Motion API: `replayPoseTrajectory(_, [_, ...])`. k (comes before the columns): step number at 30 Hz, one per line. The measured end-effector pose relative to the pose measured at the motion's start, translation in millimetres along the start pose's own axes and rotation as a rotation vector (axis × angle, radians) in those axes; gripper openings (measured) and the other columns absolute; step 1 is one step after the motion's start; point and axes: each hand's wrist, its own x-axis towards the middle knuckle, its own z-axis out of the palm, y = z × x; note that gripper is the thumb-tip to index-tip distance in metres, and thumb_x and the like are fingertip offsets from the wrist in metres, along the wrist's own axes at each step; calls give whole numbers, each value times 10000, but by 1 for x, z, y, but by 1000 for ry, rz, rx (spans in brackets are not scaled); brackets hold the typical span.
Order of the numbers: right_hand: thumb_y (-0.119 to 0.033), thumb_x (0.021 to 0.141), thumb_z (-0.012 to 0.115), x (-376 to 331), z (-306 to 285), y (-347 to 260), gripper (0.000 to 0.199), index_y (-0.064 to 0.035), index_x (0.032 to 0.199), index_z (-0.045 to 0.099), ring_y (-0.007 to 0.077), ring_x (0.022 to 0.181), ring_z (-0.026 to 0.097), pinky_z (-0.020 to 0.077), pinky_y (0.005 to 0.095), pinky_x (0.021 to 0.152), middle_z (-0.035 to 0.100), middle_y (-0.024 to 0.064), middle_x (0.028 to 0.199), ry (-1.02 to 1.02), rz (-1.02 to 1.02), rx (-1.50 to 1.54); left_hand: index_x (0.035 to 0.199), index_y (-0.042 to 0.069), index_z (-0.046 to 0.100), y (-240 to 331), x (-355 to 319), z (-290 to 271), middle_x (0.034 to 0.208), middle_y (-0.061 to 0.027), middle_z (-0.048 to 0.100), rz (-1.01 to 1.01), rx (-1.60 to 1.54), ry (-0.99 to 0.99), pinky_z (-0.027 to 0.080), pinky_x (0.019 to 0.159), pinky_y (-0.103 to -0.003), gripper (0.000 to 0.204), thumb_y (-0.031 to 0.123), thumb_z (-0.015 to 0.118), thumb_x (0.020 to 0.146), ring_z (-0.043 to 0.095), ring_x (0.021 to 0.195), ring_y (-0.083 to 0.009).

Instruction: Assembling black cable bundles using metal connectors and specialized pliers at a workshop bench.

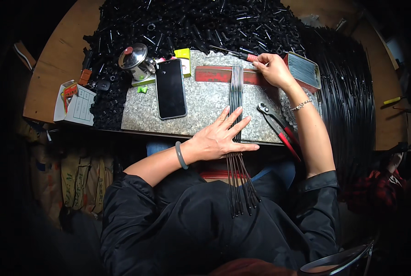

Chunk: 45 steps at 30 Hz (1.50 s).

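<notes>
Your left hand [221, 138] lies flat and spread, palm down, pressing a row of thin black rods [236, 99] against the speckled grey slab [205, 99] on the tabletop [58, 69]; its fingers [238, 124] are fully open and fanned across the rods, gripping nothing. The rods lie side by side, running away from you across the slab; their far ends butt up at a red bar [214, 73] and their near ends overhang the slab's front edge above your lap. Your right hand [272, 69] sits at the far right end of that red bar, fingers curled loosely around the tip of a red-handled tool [235, 54] — how firmly they close on it, you cannot tell from this view.

Just right of the rods, a pair of red-handled pincers [274, 124] rests on the slab, handles pointing back toward you; left of the rods lies a dark phone [170, 89], face up. Beyond the phone stands a small metal pot with a lid [134, 59], with a yellow box [183, 57] beside it; a flat tin [303, 70] lies behind your right wrist. A heap of small black parts [191, 23] covers the far tabletop, and a thick bundle of long black rods [348, 92] lies at your right — well apart from the row under your palm
</notes>
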Motion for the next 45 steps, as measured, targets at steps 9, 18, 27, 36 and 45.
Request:
replayPoseTrajectory(9, [-183,863,610,3,9,3,208,24,838,624,77,651,480,435,275,618,592,22,694,-5,-38,-25,1311,459,412,-1,-3,2,1365,-190,389,-13,-48,12,349,990,-571,516,316,539,831,359,1263,-445])
replayPoseTrajectory(18, [-186,864,608,3,7,1,215,24,822,622,70,630,468,425,269,590,581,13,675,-9,-26,-21,1311,460,410,-1,-2,2,1368,-188,385,-23,-65,18,349,989,-572,514,319,539,834,361,1262,-444])
replayPoseTrajectory(27, [-177,862,609,6,11,-1,224,23,761,605,60,616,431,406,259,572,537,-7,630,-21,-40,3,1309,458,417,-1,-2,1,1348,-192,408,-15,-42,21,366,978,-569,527,276,524,826,381,1247,-444])
replayPoseTrajectory(36, [-164,859,613,8,10,0,226,15,723,587,50,614,416,396,246,564,525,-29,630,-44,-49,37,1306,465,415,-2,-3,4,1353,-202,397,-11,-59,41,369,976,-570,505,297,506,839,383,1245,-447])
replayPoseTrajectory(45, [-162,856,621,7,13,-2,221,19,733,592,45,630,430,407,235,583,538,-30,646,-18,-67,76,1321,457,384,-1,-2,3,1336,-206,414,-25,-117,48,326,1012,-572,590,221,528,799,369,1258,-446])
